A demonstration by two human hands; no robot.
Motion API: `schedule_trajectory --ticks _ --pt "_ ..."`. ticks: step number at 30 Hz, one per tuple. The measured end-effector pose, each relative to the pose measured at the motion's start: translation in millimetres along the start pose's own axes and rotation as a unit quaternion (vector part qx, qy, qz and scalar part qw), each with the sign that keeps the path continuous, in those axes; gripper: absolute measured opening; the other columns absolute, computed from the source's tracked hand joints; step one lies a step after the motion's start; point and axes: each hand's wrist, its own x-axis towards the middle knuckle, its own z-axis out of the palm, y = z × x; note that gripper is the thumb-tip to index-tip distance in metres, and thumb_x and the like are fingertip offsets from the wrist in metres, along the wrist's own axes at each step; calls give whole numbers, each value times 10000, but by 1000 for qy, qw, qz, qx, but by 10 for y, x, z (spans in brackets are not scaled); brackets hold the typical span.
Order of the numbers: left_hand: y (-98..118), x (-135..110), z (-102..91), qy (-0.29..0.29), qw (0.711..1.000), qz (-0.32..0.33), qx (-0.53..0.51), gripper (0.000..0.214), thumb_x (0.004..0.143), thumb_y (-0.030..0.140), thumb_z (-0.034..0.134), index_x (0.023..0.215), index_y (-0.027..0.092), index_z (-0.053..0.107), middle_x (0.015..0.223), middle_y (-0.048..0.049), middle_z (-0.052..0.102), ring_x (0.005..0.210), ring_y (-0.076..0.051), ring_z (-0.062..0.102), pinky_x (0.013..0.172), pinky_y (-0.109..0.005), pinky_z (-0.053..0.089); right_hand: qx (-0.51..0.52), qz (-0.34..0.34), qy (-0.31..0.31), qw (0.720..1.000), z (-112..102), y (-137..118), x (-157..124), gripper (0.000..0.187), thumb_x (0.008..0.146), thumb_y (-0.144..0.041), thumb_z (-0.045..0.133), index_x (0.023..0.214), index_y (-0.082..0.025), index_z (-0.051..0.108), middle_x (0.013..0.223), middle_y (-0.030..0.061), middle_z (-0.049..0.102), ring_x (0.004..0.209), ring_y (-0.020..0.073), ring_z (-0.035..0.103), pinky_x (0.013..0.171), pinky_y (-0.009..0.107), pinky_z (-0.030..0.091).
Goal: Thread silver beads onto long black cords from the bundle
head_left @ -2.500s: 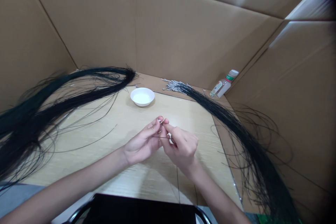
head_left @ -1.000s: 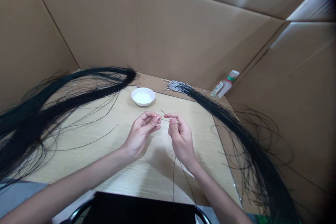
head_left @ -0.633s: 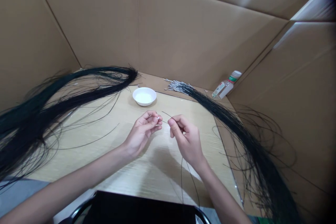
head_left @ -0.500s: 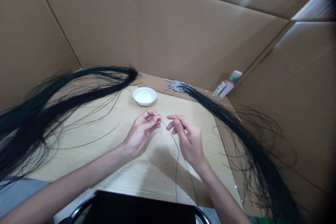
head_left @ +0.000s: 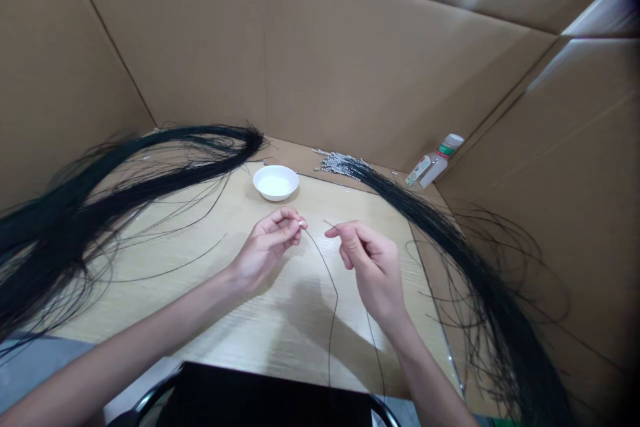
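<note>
Above the middle of the table, my left hand (head_left: 267, 247) pinches a small white bead (head_left: 301, 223) between thumb and fingertips. A thin dark cord (head_left: 330, 277) runs from that pinch, bends sharply and hangs down past the table's front edge. To the right, thumb and forefinger of my right hand (head_left: 373, 267) are closed on a cord, with a short tip sticking out toward the left hand. More cord (head_left: 375, 347) drops below the right wrist. The two hands are a little apart. Whether both hanging lengths are one cord cannot be seen.
Behind the hands stands a white bowl (head_left: 276, 195) with white contents. A bundle of dark cords (head_left: 115, 203) lies at left; another (head_left: 440, 240), with beaded ends (head_left: 343, 165), lies at right. A plastic bottle (head_left: 434, 163) leans in the back corner. Cardboard walls (head_left: 350, 60) surround the table.
My right hand has shifted right, away from the left hand, and its thumb and forefinger have closed on the cord near its tip. My left hand stays nearly still.
</note>
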Motion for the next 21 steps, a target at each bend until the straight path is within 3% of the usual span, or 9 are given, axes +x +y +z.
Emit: schedule_trajectory --ticks 2,5,8,12,21 --pt "-4 -2 -6 -4 1000 1 8 193 756 205 864 847 153 703 847 -21 681 711 -109 570 717 -225 473 -12 -4 -3 1000 4 -15 -3 284 987 -387 634 843 -182 767 557 -32 509 509 111 482 471 228 379" --pt "-12 -11 -12 -11 1000 5 13 216 742 242 889 836 157 715 850 -21 691 724 -112 575 730 -225 476 -61 -44 35 997 34 -13 -24 224 958 -311 671 795 -184 756 550 -34 565 447 87 428 424 228 316" --pt "-18 -29 -7 -25 999 8 27 226 738 269 902 826 155 728 845 -31 707 733 -119 581 743 -229 477 -159 -154 83 972 88 14 -61 170 959 -218 667 811 -187 743 599 -28 636 447 75 429 460 237 337" --pt "-18 -57 14 -42 998 2 38 233 727 281 912 815 151 739 819 -39 709 744 -132 596 745 -240 485 -231 -260 67 935 143 65 -84 124 947 -148 676 842 -183 731 656 -19 702 518 88 570 543 239 426" --pt "28 -47 49 -24 999 -44 -11 320 671 284 953 823 161 701 817 -1 684 697 -97 578 710 -198 502 -274 -293 56 914 147 91 -65 149 940 -139 678 797 -167 712 588 -32 636 511 89 572 552 240 443"
